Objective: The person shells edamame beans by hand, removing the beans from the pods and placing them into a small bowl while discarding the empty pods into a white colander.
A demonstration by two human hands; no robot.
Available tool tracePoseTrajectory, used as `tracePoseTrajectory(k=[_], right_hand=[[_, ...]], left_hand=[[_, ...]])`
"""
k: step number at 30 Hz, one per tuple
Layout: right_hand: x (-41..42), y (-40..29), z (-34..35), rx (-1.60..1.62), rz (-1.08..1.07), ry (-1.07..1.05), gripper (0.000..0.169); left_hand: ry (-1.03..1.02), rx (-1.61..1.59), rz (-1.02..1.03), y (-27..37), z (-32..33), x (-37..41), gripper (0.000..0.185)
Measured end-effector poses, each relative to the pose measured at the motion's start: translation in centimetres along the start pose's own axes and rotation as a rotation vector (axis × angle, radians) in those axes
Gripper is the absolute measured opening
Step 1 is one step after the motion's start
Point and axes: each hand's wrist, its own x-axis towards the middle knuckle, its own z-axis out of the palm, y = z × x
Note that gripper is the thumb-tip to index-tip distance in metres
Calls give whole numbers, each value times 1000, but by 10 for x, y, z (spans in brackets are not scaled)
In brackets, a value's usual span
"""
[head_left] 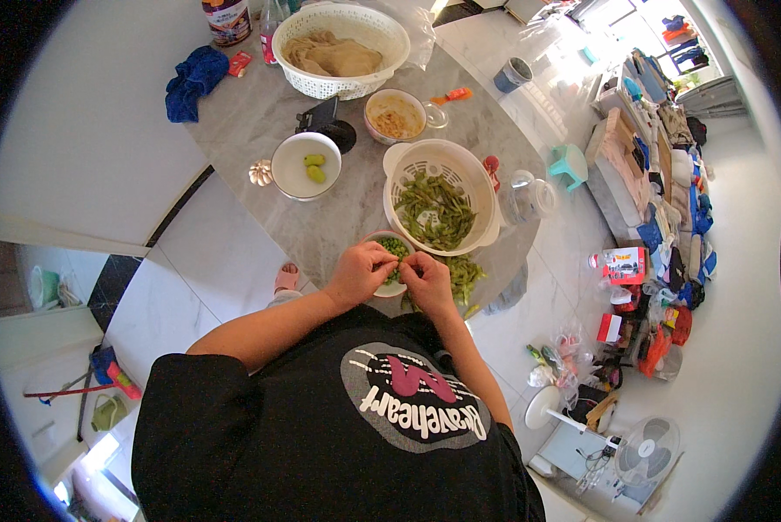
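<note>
My left hand (362, 274) and my right hand (427, 282) meet, fingertips pinched together, over a small bowl (390, 288) of shelled green beans (394, 247). Something small and green shows between the fingertips, probably a bean pod; which hand grips it is hard to see. Just beyond the bowl stands a white plastic colander (487, 235) with green bean pods (437, 212) inside. A pile of pods or empty shells (463, 277) lies on the table beside my right hand.
On the grey marbled table (260, 215) are a white bowl (307, 189) with two green fruits, garlic (260, 173), a phone stand (318, 116), a bowl of brown food (395, 124), a white basket (338, 85), a glass jar (527, 199) and a blue cloth (198, 81).
</note>
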Motion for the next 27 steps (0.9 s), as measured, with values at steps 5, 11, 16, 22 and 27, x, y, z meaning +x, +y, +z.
tracePoseTrajectory(k=[5,11,16,22,27], right_hand=[[-2,-9,-6,-130,-98,-53,11],[-4,3,-3,64,40,-82,11],[-1,3,-3,359,189,-160,8],[2,10,2,343,253,-183,6],[2,10,2,383,277,-192,6]], left_hand=[[-72,-28,-45,-2,-1,-1,15],[-133,-329,-370,-4,0,-1,16],[-168,-724,-567,-16,-3,-3,18],[-163,-667,-638,-19,1,-2,15],[-171,-686,-657,-24,3,-2,14]])
